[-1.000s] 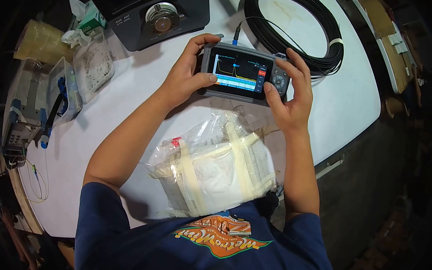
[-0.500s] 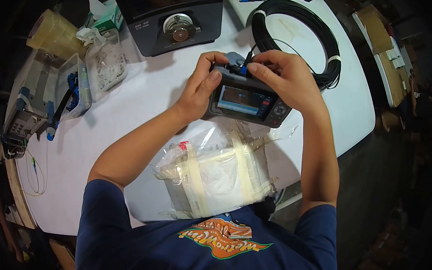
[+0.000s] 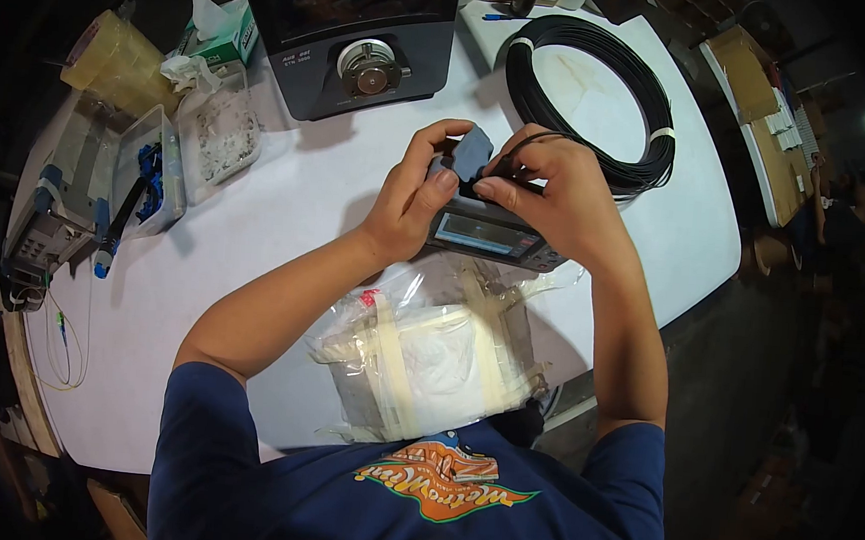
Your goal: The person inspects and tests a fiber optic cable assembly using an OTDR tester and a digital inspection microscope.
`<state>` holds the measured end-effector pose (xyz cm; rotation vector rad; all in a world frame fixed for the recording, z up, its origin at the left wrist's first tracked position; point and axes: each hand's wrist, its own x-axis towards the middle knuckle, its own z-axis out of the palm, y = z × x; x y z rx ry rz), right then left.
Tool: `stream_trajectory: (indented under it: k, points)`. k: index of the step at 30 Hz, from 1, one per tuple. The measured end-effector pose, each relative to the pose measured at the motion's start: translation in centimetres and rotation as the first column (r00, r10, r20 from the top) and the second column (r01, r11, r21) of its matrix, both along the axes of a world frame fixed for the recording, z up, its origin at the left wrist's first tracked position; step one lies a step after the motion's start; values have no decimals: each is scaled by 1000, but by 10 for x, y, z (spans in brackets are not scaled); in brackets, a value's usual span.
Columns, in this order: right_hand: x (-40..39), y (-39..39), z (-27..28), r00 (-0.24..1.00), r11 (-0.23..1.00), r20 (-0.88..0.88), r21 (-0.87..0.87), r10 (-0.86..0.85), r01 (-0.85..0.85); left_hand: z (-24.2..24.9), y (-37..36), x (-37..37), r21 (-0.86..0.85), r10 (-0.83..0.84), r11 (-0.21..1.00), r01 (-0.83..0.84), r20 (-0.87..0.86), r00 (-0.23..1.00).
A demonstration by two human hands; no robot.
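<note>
A grey handheld tester (image 3: 483,235) with a lit screen is tilted on the white table, its top edge up between my hands. My left hand (image 3: 406,196) is closed around its upper left corner, thumb in front. A grey flap (image 3: 474,153) stands raised at the top edge, beside the left fingers. My right hand (image 3: 557,186) pinches the end of a black cable (image 3: 505,163) close against the top edge; its tip is hidden by the fingers. From there the cable runs back to a black cable coil (image 3: 522,81).
Below the tester lies a taped, plastic-wrapped package (image 3: 436,361). A dark machine with a round metal fixture (image 3: 371,73) stands behind. On the left are plastic bins (image 3: 223,135), a tissue box (image 3: 226,40), tape rolls (image 3: 116,62) and a grey instrument (image 3: 55,219).
The tester has tilted, so its screen looks narrower. The grey flap now stands higher, and the blue connector seen at the right fingertips is hidden. My right hand has moved slightly down and left.
</note>
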<state>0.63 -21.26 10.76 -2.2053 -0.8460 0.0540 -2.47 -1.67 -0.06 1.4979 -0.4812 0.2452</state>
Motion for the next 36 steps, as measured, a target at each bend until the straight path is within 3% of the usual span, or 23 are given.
stream_trajectory:
  k: [8,13,36]
  points:
    - [-10,1,-6,994,997,112,68,17,-25,3,2,-4,64,26,997,-34,116,993]
    - [-11,-2,-14,977,999,212,40,-23,15,5,2,-3,42,1,999,-4,62,998]
    - [-33,-5,-12,944,990,302,83,-133,113,14,-2,0,24,-73,997,72,43,996]
